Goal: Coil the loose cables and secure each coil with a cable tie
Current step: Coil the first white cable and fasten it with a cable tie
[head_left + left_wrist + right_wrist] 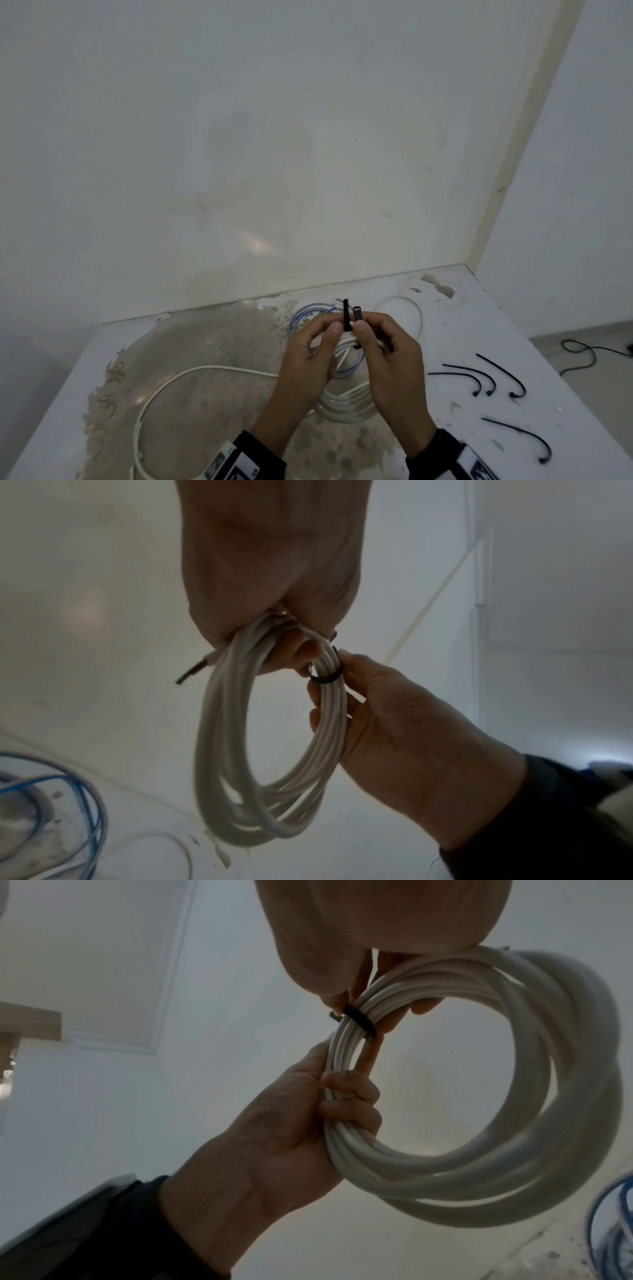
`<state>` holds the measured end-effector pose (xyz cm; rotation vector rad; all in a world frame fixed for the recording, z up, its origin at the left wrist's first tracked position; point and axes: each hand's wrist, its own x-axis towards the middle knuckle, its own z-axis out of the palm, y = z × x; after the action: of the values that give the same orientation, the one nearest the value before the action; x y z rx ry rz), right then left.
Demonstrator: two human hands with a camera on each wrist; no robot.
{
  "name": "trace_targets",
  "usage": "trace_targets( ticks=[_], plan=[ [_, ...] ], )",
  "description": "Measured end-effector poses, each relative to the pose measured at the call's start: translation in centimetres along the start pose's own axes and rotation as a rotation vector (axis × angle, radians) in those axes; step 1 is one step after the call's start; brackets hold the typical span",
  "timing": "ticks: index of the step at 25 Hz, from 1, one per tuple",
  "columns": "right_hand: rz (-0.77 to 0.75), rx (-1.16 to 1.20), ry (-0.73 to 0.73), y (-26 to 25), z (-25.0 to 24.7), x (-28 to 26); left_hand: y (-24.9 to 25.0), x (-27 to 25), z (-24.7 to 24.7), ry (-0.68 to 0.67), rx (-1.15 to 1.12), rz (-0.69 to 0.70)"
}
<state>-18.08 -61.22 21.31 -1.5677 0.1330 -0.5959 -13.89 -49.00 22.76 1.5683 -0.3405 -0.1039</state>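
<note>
Both hands hold a white cable coil (346, 404) up above the table (462, 325). A black cable tie (346, 313) is looped round the coil's strands (359, 1020). My left hand (337, 325) pinches the tie's upright tail between thumb and forefinger. Its other fingers (349, 1104) curl round the coil. My right hand (363, 325) pinches the tie's head end, with its lower fingers (315, 715) against the coil (240, 750). A loose white cable (164, 383) trails left across the table from under the hands.
A blue-and-white cable coil (305, 315) and a thin white loop (411, 308) lie behind the hands near the wall. Several spare black ties (479, 377) lie at the right of the table. A black cord (582, 353) lies on the floor beyond the right edge.
</note>
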Motion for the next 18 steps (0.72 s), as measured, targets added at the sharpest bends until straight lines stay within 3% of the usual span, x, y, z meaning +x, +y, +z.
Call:
trace_targets(
  ticks=[4, 9, 18],
  plan=[
    [0.027, 0.058, 0.025, 0.1, -0.2, -0.3, 0.2, 0.2, -0.1, 0.05, -0.015, -0.062],
    [0.075, 0.149, 0.047, -0.3, -0.1, -0.7, 0.6, 0.0, -0.5, -0.004, -0.036, -0.132],
    [0.105, 0.215, -0.069, -0.4, 0.4, -1.1, 0.4, -0.6, -1.8, 0.0, -0.181, -0.233]
  ],
)
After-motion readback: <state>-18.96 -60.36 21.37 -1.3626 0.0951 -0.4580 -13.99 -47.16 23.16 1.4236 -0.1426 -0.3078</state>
